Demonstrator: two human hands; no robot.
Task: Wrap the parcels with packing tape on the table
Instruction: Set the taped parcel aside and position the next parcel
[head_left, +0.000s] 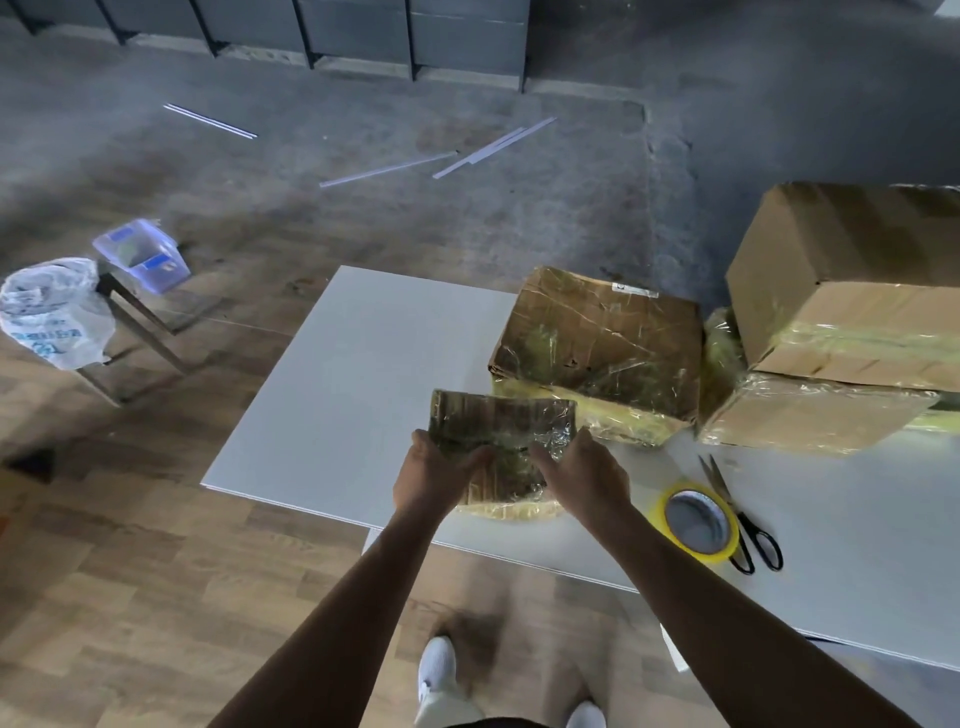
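A small flat cardboard parcel (501, 426), covered in shiny clear tape, lies near the front edge of the white table (353, 374). My left hand (434, 475) grips its left side with the thumb on top. My right hand (576, 475) holds its right side, thumb across the top. A roll of yellow packing tape (698, 522) lies flat on the table to the right of my right hand. Black-handled scissors (737, 514) rest right beside the roll.
A taped cardboard box (597, 348) stands just behind the small parcel. Two stacked larger boxes (852, 312) fill the table's right end. On the floor to the left sit a metal stool with a white plastic bag (52, 312) and a clear bin (143, 254).
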